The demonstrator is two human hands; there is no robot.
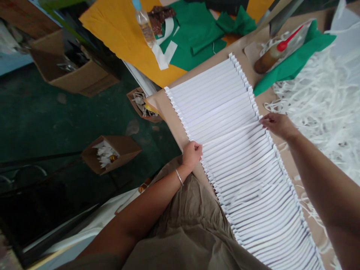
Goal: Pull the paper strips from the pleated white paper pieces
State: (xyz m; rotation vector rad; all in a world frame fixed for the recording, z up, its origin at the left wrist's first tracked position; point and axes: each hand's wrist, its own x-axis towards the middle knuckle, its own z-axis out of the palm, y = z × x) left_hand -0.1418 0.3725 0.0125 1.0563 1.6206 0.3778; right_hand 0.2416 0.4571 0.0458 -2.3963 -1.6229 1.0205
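Observation:
Many long white paper strips [233,150] lie side by side in a tight row on brown kraft paper [180,123], their ends folded or notched. My left hand [192,154], with a thin metal bangle on the wrist, pinches one end of a single white strip [232,134]. My right hand [278,125] pinches the far end of that strip at the row's other edge. The strip lies across the row, and its middle is not hidden by either hand.
Fine white paper shreds [323,108] pile up to the right. Green paper [194,41] lies on a yellow sheet [118,33] beyond, near a plastic bottle [144,23]. A red spoon [289,39] rests there too. Cardboard boxes [109,153] of paper scraps stand below the table edge.

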